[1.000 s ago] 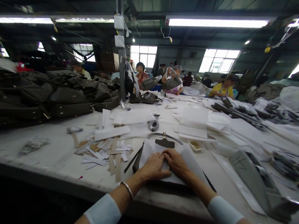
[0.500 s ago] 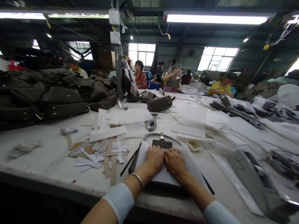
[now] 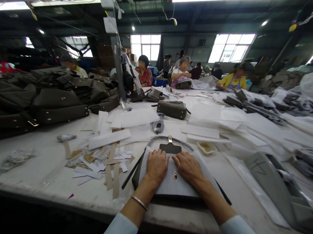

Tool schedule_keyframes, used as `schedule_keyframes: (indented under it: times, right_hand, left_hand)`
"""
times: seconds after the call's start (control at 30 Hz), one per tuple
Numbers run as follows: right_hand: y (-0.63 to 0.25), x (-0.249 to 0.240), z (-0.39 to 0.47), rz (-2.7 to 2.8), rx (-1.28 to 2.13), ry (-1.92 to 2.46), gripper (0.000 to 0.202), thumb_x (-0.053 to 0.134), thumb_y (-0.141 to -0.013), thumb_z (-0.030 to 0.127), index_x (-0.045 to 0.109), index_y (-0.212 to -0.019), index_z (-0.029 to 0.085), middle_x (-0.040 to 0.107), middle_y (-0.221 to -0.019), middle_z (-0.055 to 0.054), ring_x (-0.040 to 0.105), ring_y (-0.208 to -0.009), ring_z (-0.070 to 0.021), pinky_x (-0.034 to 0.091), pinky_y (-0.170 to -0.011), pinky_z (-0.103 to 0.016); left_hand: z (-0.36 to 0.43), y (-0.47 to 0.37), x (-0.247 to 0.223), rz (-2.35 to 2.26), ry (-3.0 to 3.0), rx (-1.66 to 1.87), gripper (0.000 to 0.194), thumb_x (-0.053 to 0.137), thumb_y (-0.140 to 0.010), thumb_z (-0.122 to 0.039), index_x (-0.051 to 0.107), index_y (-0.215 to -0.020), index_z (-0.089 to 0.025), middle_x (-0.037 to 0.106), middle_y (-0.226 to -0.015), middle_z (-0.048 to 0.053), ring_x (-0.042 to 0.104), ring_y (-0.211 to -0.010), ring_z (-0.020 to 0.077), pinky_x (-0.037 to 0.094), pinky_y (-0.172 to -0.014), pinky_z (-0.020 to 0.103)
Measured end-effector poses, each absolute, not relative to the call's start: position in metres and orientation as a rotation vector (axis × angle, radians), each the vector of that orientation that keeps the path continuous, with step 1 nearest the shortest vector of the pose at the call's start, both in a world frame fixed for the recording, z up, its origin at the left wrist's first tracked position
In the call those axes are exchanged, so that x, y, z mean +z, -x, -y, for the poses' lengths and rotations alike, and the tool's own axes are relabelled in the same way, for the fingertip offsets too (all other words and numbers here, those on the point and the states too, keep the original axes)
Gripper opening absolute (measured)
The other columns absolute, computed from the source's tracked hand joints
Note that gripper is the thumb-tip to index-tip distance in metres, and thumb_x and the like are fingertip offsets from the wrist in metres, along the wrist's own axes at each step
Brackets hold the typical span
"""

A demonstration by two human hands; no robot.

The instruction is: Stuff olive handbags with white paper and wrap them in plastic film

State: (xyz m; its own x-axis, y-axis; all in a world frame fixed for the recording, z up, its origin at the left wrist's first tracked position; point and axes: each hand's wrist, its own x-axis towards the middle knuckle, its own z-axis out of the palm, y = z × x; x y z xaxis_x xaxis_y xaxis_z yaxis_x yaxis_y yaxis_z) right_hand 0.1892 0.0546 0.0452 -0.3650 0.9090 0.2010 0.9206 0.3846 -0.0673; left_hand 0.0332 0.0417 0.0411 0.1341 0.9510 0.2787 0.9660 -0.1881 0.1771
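Note:
A dark handbag lies near the table's front edge, its front covered by a white sheet. A small metal clasp shows through the sheet. At the bag's far side is a dark flap with a metal fitting on its tip, and a plastic-wrapped handle arches behind it. My left hand is closed over the sheet's upper edge, fingers bent, left of the clasp. On the right, my right hand grips the same edge likewise. The fingertips are partly hidden.
Paper and card scraps lie to the left, a small dish to the right. A grey tape dispenser stands at right. Beyond are a dark bag and a wrapped coil. Handbags pile up at left; several people work behind.
My hands, touching each other before, have moved apart along the sheet's upper edge, and the clasp is now fully visible between them. A co-worker behind has lowered a bag to the table.

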Motion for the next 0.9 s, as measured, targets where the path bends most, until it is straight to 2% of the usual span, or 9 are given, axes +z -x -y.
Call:
schedule_keyframes:
  times: [0.2,0.4,0.6,0.7,0.83,0.9]
  right_hand:
    - [-0.191,0.049,-0.06,2.457,-0.073,1.728,0.043,0.034,-0.104,0.039,0.068,-0.087,0.02,0.072,-0.087,-0.009,0.066,-0.085,-0.0232,0.04,-0.074,-0.034]
    - [-0.192,0.046,-0.064,2.602,0.002,1.651,0.029,0.04,-0.103,0.034,0.066,-0.113,0.027,0.074,-0.094,-0.007,0.068,-0.085,-0.0214,0.039,-0.072,-0.031]
    - [-0.19,0.045,-0.067,2.491,0.042,1.755,0.047,0.029,-0.105,0.042,0.068,-0.088,0.021,0.074,-0.088,-0.01,0.07,-0.082,-0.0235,0.041,-0.072,-0.033]
    - [-0.192,0.043,-0.069,2.386,0.056,1.825,0.045,0.028,-0.104,0.043,0.066,-0.094,0.02,0.073,-0.087,-0.01,0.07,-0.082,-0.0237,0.043,-0.072,-0.033]
    - [-0.194,0.033,-0.072,2.097,0.123,1.805,0.038,0.038,-0.101,0.041,0.059,-0.12,0.016,0.067,-0.116,-0.014,0.064,-0.105,-0.0264,0.046,-0.084,-0.035]
    - [-0.195,0.026,-0.075,2.039,0.123,1.759,0.047,0.042,-0.098,0.04,0.049,-0.134,0.01,0.056,-0.134,-0.018,0.054,-0.123,-0.0284,0.043,-0.097,-0.038]
  left_hand:
    - [-0.05,-0.032,0.039,1.98,2.329,-0.519,0.035,0.042,-0.099,-0.034,0.068,-0.088,-0.014,0.07,-0.089,0.013,0.062,-0.092,0.0282,0.04,-0.086,0.044]
    - [-0.053,-0.03,0.037,1.999,2.297,-0.524,0.038,0.041,-0.1,-0.034,0.07,-0.089,-0.013,0.071,-0.094,0.014,0.062,-0.097,0.0291,0.039,-0.087,0.044]
    - [-0.055,-0.029,0.036,2.006,2.326,-0.489,0.047,0.036,-0.101,-0.036,0.072,-0.085,-0.011,0.072,-0.084,0.016,0.065,-0.089,0.0284,0.038,-0.088,0.045]
    - [-0.058,-0.029,0.037,2.021,2.345,-0.479,0.045,0.037,-0.101,-0.034,0.071,-0.084,-0.01,0.072,-0.081,0.016,0.067,-0.085,0.0276,0.039,-0.087,0.044]
    - [-0.061,-0.029,0.037,2.102,2.299,-0.491,0.033,0.038,-0.1,-0.028,0.065,-0.099,-0.008,0.071,-0.083,0.015,0.068,-0.082,0.0256,0.041,-0.085,0.041]
    - [-0.062,-0.029,0.037,2.145,2.264,-0.51,0.029,0.038,-0.099,-0.025,0.06,-0.109,-0.008,0.071,-0.089,0.016,0.067,-0.085,0.0246,0.042,-0.086,0.039]
